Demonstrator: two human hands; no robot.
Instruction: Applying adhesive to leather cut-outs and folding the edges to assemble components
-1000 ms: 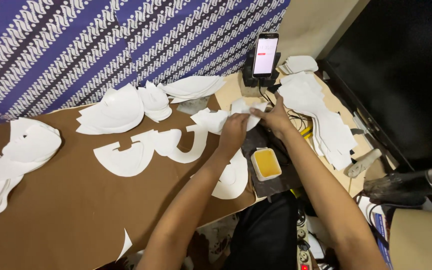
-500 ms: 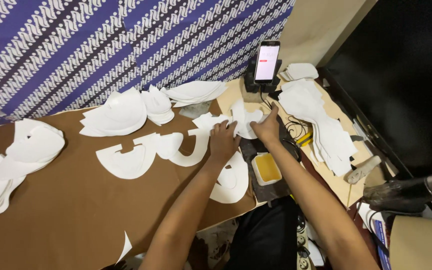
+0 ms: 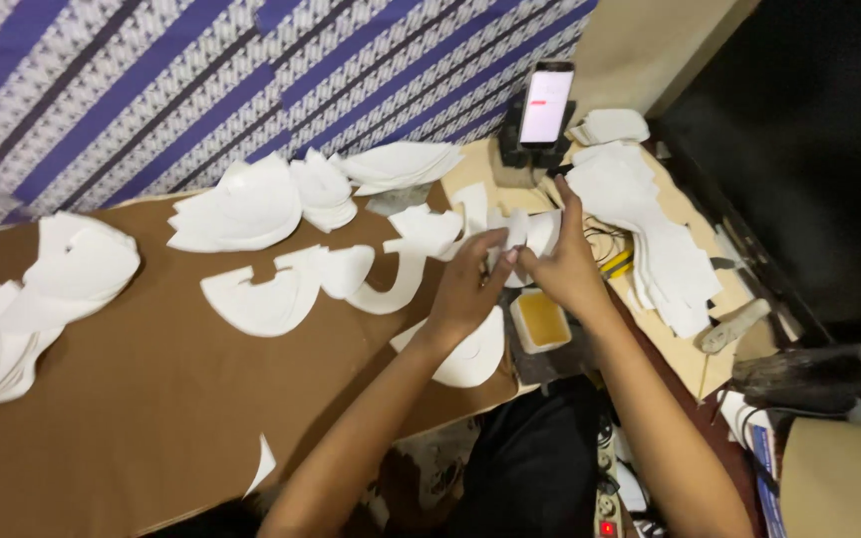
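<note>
Pinching one white cut piece [image 3: 525, 234] between them — left hand [image 3: 465, 284] and right hand [image 3: 565, 264], each grip closed on it.

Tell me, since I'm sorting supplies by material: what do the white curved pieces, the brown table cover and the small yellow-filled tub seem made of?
White curved pieces: probably thin foam or stiff fabric lining, matte; they keep a cupped shape. Brown table cover: looks like kraft paper or cardboard, flat, dull, with a cut edge. Small tub: apparently pale plastic holding a yellow paste, perhaps glue. Both hands, left and right, hold one white piece.
</note>
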